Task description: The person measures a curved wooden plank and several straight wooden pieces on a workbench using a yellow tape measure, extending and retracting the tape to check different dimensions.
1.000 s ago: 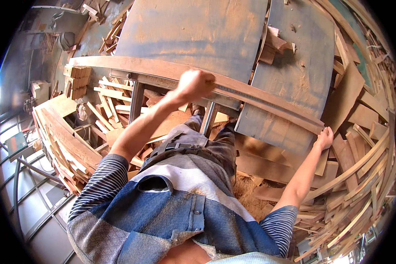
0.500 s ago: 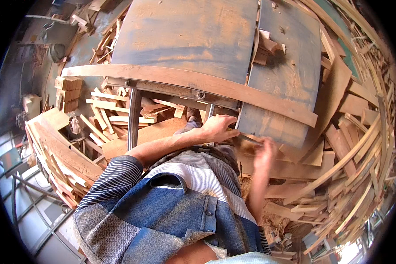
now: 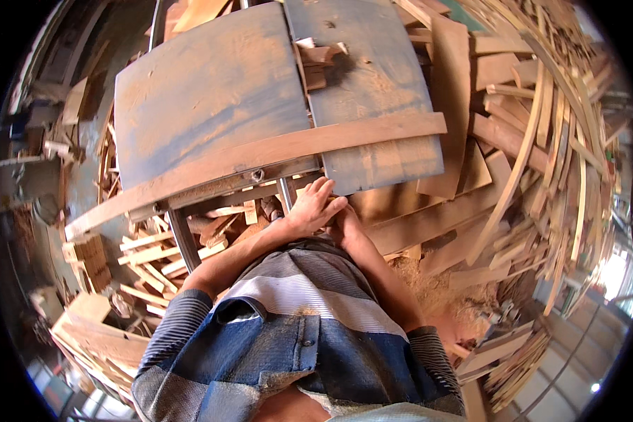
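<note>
My left hand (image 3: 312, 211) is just off the near edge of the metal saw table (image 3: 211, 98), its back turned up and its fingers bent. Against it, and partly under it, is my right hand (image 3: 344, 226), with its fingers curled. The two hands touch, and whatever they hold between them is hidden. A long flat wooden board (image 3: 260, 156) lies across the near part of the table, just beyond my hands, its left end sticking out past the table.
A small wood offcut (image 3: 320, 65) lies by the table's slot. Stacked strips and scrap (image 3: 541, 162) crowd the right side. Below the table's left are loose sticks (image 3: 155, 253) and a metal leg (image 3: 183, 239). Sawdust (image 3: 429, 288) covers the floor at right.
My right hand has come in from the right to meet my left hand. The thin dark stick seen between them is now hidden. The view has turned, shifting the table leftward.
</note>
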A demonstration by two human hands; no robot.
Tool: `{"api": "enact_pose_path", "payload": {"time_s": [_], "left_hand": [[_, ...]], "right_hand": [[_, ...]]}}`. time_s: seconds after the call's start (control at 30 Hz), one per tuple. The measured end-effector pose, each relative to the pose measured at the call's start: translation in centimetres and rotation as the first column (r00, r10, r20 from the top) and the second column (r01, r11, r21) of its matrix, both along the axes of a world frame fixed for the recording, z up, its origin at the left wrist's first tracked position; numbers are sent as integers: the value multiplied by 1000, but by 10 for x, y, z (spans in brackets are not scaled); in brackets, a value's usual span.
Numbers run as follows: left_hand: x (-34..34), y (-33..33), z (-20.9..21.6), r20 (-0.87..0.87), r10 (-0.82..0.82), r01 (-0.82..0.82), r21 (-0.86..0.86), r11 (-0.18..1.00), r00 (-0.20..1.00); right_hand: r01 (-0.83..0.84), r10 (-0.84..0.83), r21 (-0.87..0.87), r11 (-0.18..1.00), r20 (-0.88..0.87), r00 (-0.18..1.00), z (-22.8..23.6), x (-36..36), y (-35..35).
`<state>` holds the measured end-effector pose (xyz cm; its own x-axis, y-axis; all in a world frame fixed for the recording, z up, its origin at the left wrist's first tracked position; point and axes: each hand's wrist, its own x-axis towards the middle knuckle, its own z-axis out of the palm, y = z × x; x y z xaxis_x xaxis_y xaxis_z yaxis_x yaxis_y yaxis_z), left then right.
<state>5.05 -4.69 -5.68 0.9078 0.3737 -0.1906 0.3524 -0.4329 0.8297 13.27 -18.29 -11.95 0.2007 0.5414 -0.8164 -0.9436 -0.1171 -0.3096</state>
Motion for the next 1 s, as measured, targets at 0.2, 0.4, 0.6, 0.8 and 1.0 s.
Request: {"api": "enact_pose_path", "payload": {"time_s": [0.2,0.4,0.6,0.8,1.0], "left_hand": [[-59,99,-12,-43,136,-93,523,847,990],[-118,155,-40,-302,114,127,672,729,947],[-121,192,-49,-191,52,97,689,718,980],[-118,191,-42,-140,38,76,722,688,989],[-109,203,-39,-127,68,43,709,704,990]], "right_hand": [[30,-53,70,997,355,933,36,22,-10],[-100,164,-166,981,442,882,23,35,-42],[-68,191,-273,960,458,868,17,26,-56],[115,90,-279,953,626,775,-19,28,-63],[107,142,-322,941,659,739,-35,39,-64]]}}
